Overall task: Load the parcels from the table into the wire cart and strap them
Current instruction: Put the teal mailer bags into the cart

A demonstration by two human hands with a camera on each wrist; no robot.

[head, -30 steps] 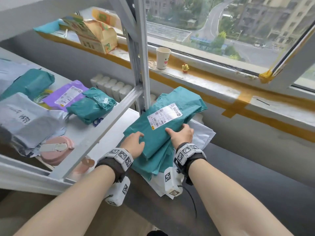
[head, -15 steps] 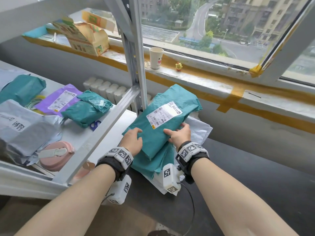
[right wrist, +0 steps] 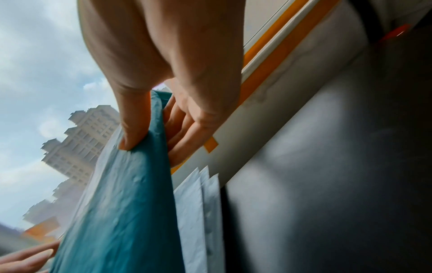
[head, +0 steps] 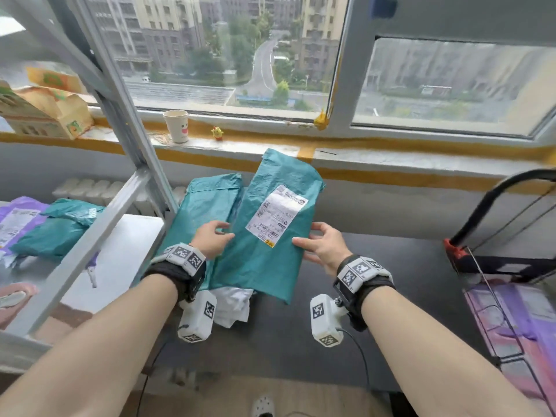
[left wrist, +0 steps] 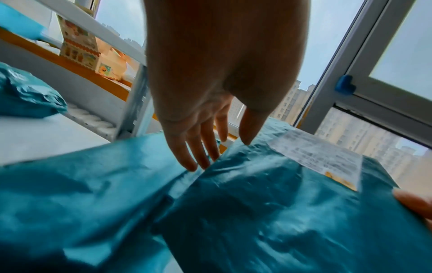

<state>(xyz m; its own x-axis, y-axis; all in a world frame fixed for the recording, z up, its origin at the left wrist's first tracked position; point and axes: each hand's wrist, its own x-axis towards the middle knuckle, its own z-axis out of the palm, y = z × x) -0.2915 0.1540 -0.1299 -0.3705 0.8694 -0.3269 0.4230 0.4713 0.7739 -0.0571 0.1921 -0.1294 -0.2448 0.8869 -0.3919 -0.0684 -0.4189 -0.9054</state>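
A teal parcel (head: 270,233) with a white label is lifted and tilted above the dark table (head: 391,266). My right hand (head: 307,236) pinches its right edge, thumb on top and fingers beneath (right wrist: 149,140). My left hand (head: 224,233) touches the parcel's left edge with nearly straight fingers (left wrist: 191,162), its thumb resting on top. A second teal parcel (head: 204,203) and a white one (head: 234,305) lie underneath. The wire cart (head: 493,203) stands at the far right with purple and pink parcels (head: 511,311) inside.
A grey metal frame post (head: 132,139) and its slanted bar rise left of the stack. Behind it a white surface holds another teal parcel (head: 54,233) and a purple one (head: 15,218). A paper cup (head: 177,126) and a carton (head: 45,112) stand on the window sill.
The labelled teal parcel has come up off the stack and shifted right, uncovering the teal parcel below. My view has swung right, bringing the cart into sight.
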